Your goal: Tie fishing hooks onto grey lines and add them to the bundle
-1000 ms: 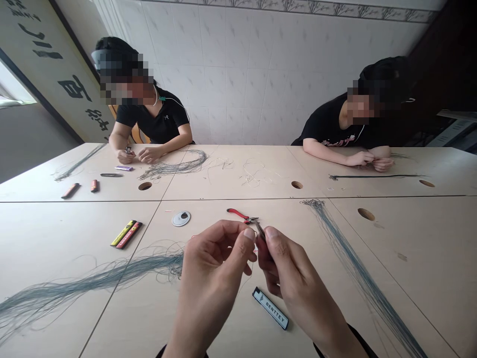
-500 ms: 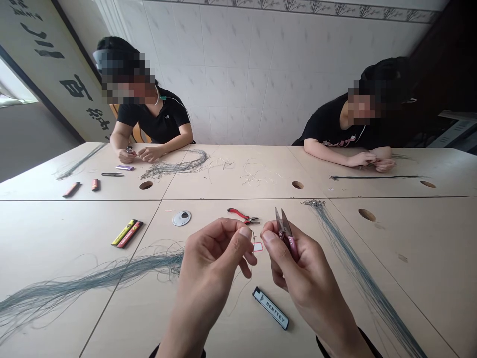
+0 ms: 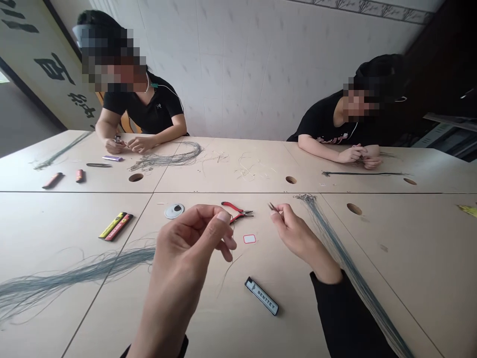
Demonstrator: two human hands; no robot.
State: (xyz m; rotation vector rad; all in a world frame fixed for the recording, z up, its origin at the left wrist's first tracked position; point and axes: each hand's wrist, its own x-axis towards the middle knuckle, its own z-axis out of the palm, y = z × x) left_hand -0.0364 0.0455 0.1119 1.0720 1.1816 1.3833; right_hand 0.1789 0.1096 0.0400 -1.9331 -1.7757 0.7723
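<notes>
My left hand (image 3: 197, 238) is closed, thumb against index finger, pinching a thin cord (image 3: 226, 273) whose end trails down over the table. Farther out and to the right, my right hand (image 3: 298, 231) is wrapped round small scissors (image 3: 272, 206); only their tips show past the fingers, and the handles are hidden. Red-handled pliers (image 3: 238, 213) lie between the two hands, partly behind my left fingers. Below them sits a small white label with a red border (image 3: 249, 239). A lighter marked BENTTEY (image 3: 262, 296) rests nearer to me.
Bundles of blue-grey cord lie at left (image 3: 85, 271) and right (image 3: 350, 258). Two lighters (image 3: 116, 226) and a round metal disc (image 3: 174, 211) are left. Two people sit across the table (image 3: 208, 186), their hands on its far side.
My right hand has moved forward, away from me and from my left hand, with the scissors turned so only the tips show. My left hand has shifted left in view, still pinching the cord.
</notes>
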